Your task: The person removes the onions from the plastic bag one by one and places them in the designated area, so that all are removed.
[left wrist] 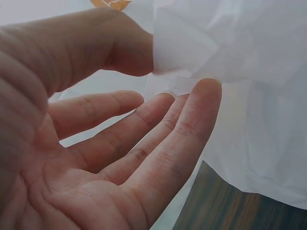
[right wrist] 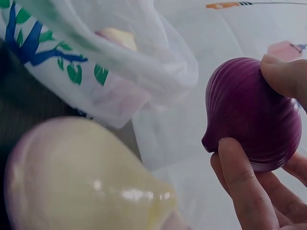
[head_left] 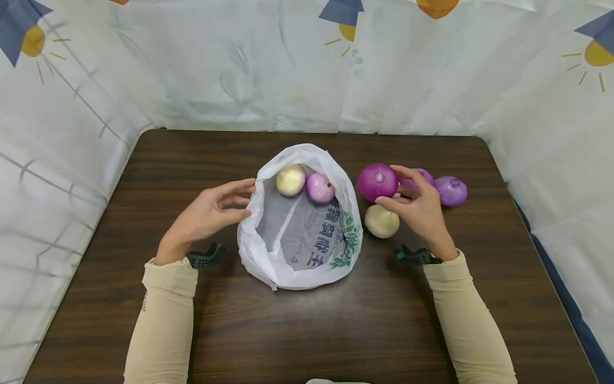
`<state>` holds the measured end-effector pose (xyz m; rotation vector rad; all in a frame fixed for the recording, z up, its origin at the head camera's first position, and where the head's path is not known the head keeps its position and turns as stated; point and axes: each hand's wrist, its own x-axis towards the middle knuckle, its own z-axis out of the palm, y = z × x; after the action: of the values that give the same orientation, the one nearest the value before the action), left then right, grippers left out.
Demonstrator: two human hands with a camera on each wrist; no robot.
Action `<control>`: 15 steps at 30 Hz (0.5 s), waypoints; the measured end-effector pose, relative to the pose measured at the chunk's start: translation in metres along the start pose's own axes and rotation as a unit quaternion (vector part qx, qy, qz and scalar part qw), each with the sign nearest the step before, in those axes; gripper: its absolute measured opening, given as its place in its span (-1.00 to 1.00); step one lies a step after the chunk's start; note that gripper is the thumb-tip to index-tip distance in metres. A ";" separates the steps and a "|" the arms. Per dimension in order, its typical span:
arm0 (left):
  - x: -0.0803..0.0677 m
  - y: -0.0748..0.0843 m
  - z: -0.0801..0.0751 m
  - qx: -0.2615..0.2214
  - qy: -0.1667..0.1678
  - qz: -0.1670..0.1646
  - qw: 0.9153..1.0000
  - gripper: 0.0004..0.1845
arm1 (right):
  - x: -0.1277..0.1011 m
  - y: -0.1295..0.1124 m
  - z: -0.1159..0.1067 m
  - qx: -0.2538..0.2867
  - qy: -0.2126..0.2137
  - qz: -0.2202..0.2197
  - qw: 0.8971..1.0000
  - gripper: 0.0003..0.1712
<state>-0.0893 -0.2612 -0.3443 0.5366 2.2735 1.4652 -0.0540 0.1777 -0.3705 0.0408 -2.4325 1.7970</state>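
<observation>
Right hand (head_left: 422, 205): fingers and thumb curl round a dark purple onion (head_left: 377, 181), lifted just off the bench (head_left: 192, 320), to the right of the bag.
Left hand (head_left: 208, 213): fingers fairly straight and relaxed, tips touching the left rim of the white plastic bag (head_left: 268, 256); it grips nothing.
Bag: lies open at the bench's middle, with a yellow onion (head_left: 290, 180) and a pale purple onion (head_left: 320, 188) inside.
Loose onions: a yellow onion (head_left: 381, 221) sits right under the right hand; two lilac onions (head_left: 451, 190) lie behind it.
Risk, bag mouth: the thin rim looks floppy and is only touched, so it may sag shut.
Risk, rolling: the wrist may nudge the loose yellow onion, which could roll.
Risk, grip: the smooth onion could slip from the fingertips.
</observation>
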 end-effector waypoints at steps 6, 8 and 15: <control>0.001 -0.002 0.000 0.003 -0.002 0.002 1.000 -0.29 | -0.003 0.006 -0.009 0.000 0.004 0.006 1.000 -0.24; 0.001 -0.002 0.000 0.003 -0.002 0.004 1.000 -0.29 | -0.003 0.007 -0.012 0.002 0.004 0.006 1.000 -0.24; 0.002 -0.003 0.001 -0.006 -0.001 0.005 1.000 -0.29 | -0.004 0.014 -0.021 -0.025 0.008 0.012 1.000 -0.26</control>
<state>-0.0907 -0.2608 -0.3478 0.5463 2.2631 1.4806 -0.0500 0.2017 -0.3786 -0.0065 -2.4748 1.7390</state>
